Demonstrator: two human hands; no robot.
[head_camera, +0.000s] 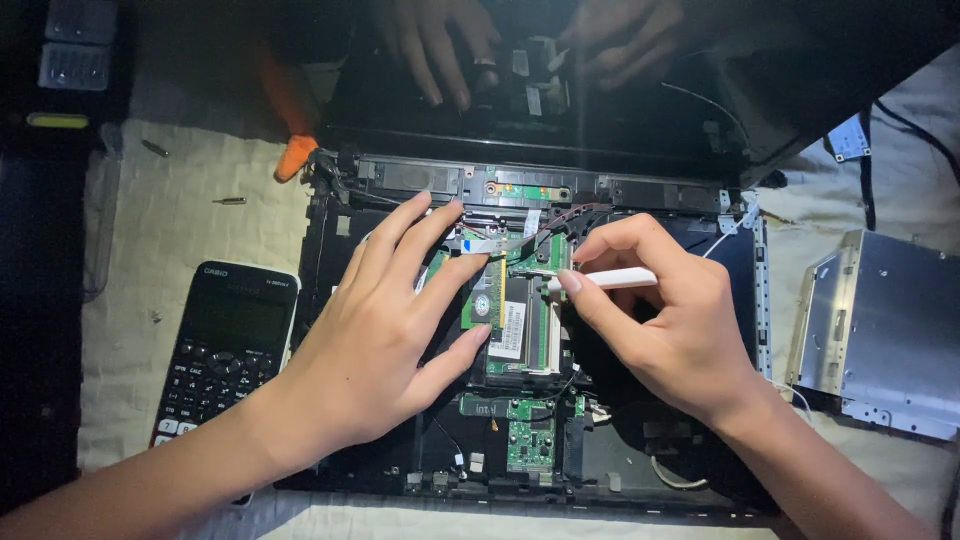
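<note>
An opened black laptop base (700, 470) lies in front of me with its green circuit boards showing. My left hand (385, 320) rests flat on the base, fingers spread, touching the green memory module (490, 295) at its left edge. My right hand (665, 310) grips a thin white plastic stick (610, 279), whose tip sits by the module's upper right corner. A smaller green board (530, 440) lies nearer to me. At the top, the laptop's dark screen reflects both hands.
A black calculator (225, 345) lies left of the laptop on a pale cloth (150, 260). A silver metal drive (885, 330) sits at the right. An orange-handled tool (293, 155) and small screws (230, 201) lie at the upper left.
</note>
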